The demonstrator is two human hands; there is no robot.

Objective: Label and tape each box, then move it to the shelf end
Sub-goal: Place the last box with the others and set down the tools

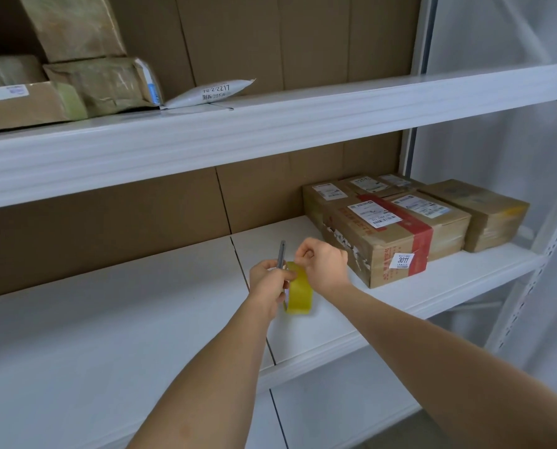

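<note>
A yellow tape roll stands on edge above the middle shelf. My left hand grips it together with a grey pen that sticks upward. At the top of the roll, the curled fingers of my right hand pinch the tape. Several cardboard boxes are grouped at the right end of the shelf. The nearest box has a red tape band, a white shipping label and a small tag reading 3011.
The upper shelf carries worn cardboard parcels at the left and a white mailer bag. A brown cardboard backing lines the rack. White perforated uprights and a translucent sheet stand at the right.
</note>
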